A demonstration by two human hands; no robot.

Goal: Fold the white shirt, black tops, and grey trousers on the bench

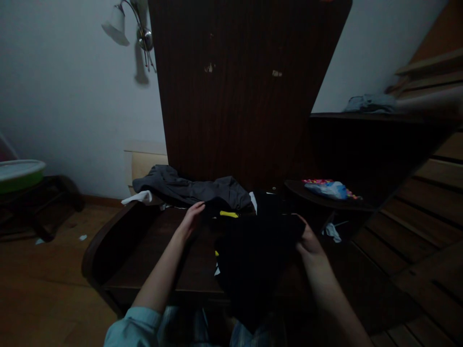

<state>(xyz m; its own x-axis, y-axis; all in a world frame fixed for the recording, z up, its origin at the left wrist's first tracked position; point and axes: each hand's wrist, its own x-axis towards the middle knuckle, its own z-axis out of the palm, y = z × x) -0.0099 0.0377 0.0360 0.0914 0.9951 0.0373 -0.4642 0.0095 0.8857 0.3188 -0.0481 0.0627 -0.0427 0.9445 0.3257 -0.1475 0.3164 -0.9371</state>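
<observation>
A black garment [258, 255] hangs in front of me over a dark wooden bench, with small yellow and white patches along its left side. My right hand [310, 241] is closed on its upper right edge, thumb toward me. My left hand [191, 219] is closed at the dark cloth's upper left, fingers together; the exact grip is hard to see in the low light. A yellow strip [229, 214] shows on the dark cloth between my hands. The garment's kind cannot be made out.
Behind lies a heap of grey clothing [188, 188] with a white cloth [139, 197] beside it on the bench [144, 250]. A colourful plastic packet [331, 189] rests on a low shelf at right. A tall dark panel [242, 106] rises behind. Left stands a green basin [21, 178].
</observation>
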